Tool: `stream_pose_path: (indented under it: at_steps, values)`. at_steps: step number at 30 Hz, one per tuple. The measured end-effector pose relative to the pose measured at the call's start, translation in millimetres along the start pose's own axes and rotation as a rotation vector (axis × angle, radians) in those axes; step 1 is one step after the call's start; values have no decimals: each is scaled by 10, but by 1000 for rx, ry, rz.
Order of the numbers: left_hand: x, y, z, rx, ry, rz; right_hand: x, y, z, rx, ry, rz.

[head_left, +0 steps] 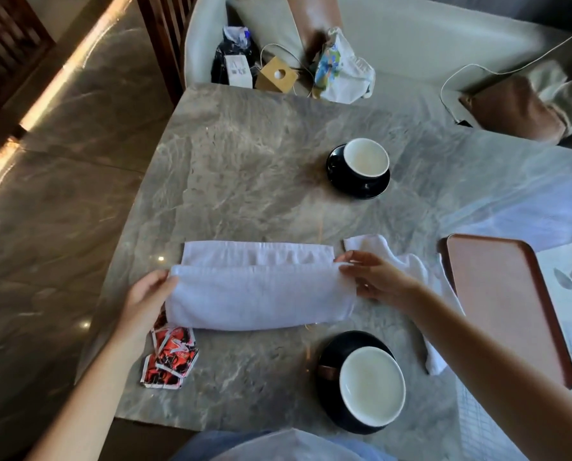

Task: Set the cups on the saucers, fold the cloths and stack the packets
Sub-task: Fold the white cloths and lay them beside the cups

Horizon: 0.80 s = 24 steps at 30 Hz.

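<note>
Beside the cloth (pixel 261 294), packets (pixel 169 361) and tray (pixel 504 301).

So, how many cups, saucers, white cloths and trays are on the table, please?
Cups: 2
Saucers: 2
White cloths: 2
Trays: 1
Total: 7

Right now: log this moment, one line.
fold cloth | left grip holds one end | right grip pinches other | cups on saucers
</note>
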State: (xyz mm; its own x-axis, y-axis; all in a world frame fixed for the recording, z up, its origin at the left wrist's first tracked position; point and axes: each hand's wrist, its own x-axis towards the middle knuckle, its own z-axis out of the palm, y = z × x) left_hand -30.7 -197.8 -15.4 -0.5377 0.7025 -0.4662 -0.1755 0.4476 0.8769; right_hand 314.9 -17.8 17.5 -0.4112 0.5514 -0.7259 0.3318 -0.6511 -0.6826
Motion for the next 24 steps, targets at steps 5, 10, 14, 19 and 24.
stream_pose_path:
  at_steps: [5, 10, 14, 19, 24]
  values:
    - [411, 125, 249, 155, 11, 67, 339, -57, 174, -219, 316, -142]
    - [671, 89, 381, 238, 54, 24, 582, -21, 213, -438, 495, -212]
    - [752, 102, 429, 215, 114, 4, 647, 12, 222, -472, 551, -243]
    - [788, 70, 492, 254, 154, 12, 680, 34, 243, -569, 624, -261]
    - [814, 37, 536, 285, 203, 10, 723, 21, 261, -611, 655, -233]
